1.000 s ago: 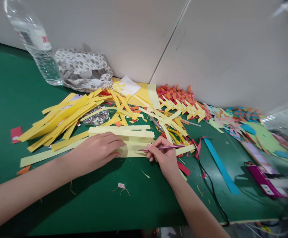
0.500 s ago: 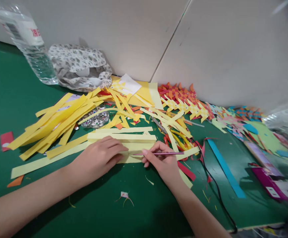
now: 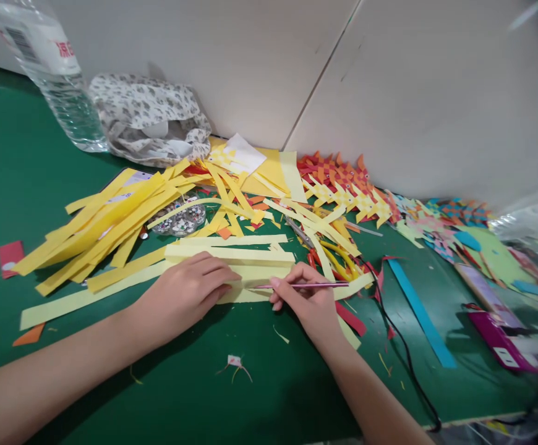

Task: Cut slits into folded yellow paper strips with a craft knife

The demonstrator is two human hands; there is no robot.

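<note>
My left hand (image 3: 195, 292) lies on a folded sheet of pale yellow paper (image 3: 269, 272), fingers stretched out and pressing its left part. A raised fold runs along the paper's far side. In my right hand (image 3: 303, 295), a thin, pointed purple-pink stick (image 3: 316, 285) is pinched between thumb and fingers. Its tip points left and rests at the paper, just right of my left fingertips; I cannot make out exactly what kind of tool it is. Pale yellow paper strips (image 3: 95, 293) lie to the left, partly under the sheet.
Yellow strips (image 3: 106, 232) are heaped at left, by a clear case of small beads (image 3: 180, 216). Scissors (image 3: 338, 259) lie beyond my right hand. A water bottle (image 3: 67, 93), patterned cloth bag (image 3: 151, 120), woven paper fish (image 3: 338, 173), black cable (image 3: 401, 346) and blue strip (image 3: 422, 315) surround the work.
My right hand has shifted slightly to the right along with the stick. The left hand stays on the paper, and the view has moved a little.
</note>
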